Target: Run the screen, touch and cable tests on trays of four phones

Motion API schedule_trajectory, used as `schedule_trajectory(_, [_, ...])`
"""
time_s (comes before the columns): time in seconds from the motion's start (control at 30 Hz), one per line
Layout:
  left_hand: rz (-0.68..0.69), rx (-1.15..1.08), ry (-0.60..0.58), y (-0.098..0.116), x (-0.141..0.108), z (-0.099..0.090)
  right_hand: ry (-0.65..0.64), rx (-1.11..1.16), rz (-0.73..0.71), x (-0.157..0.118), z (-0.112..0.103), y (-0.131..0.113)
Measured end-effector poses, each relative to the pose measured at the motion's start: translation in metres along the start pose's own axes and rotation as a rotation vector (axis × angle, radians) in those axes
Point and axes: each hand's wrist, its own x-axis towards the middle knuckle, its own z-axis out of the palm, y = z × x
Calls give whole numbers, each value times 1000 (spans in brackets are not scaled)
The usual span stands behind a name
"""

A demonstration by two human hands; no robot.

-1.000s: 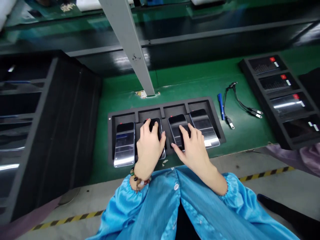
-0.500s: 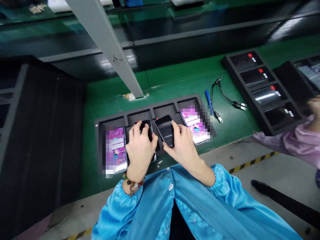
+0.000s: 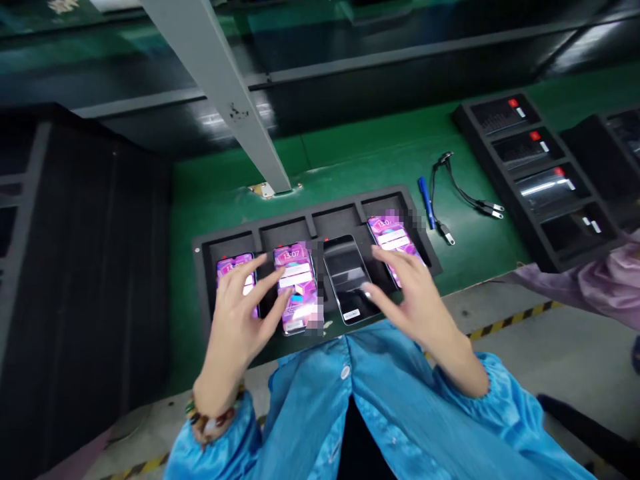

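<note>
My left hand (image 3: 243,313), fingers spread, hovers over the leftmost phone (image 3: 235,265) and reaches the edge of a lit phone (image 3: 295,270) beside it; I cannot tell if it touches. Both phones show a purple screen. A phone with a dark screen (image 3: 347,273) and a small white label at its bottom lies right of them. My right hand (image 3: 413,293) is open between this dark phone and the rightmost lit phone (image 3: 387,233), partly hiding the latter. All these phones rest in a black compartment tray (image 3: 357,200).
Right of the tray lie a blue pen-like tool (image 3: 426,202) and a black cable (image 3: 463,191) with metal plugs. A second black tray (image 3: 505,160) holds several dark phones. A grey post (image 3: 220,87) rises behind the tray. At far right is another person's pink sleeve (image 3: 600,277).
Both hands have moved apart, the left leftwards and the right rightwards. The second phone's screen has gone from dark to lit purple. The dark phone, tilted before, now lies more fully uncovered.
</note>
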Motion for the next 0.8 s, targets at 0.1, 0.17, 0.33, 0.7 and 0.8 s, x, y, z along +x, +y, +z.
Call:
schedule_trajectory(0.1, [100,-91,-129,-10,-15,-11,117,-77,61,-11,-24,43])
schedule_trajectory(0.17, [108,-134,-206,-9,-19,-8,91,-82,48,-17,-36,67])
schedule_trajectory(0.33, [-46,-35,-216,-9,-10,7,15,-126,16,-12,-40,83])
schedule_trajectory(0.7, [-217,32,-56,-58,-44,-35,-142,-37,-189,38,-2,45])
schedule_trajectory(0.8, [-321,86,-7,-71,-52,-29,11,-37,-95,50,-14,73])
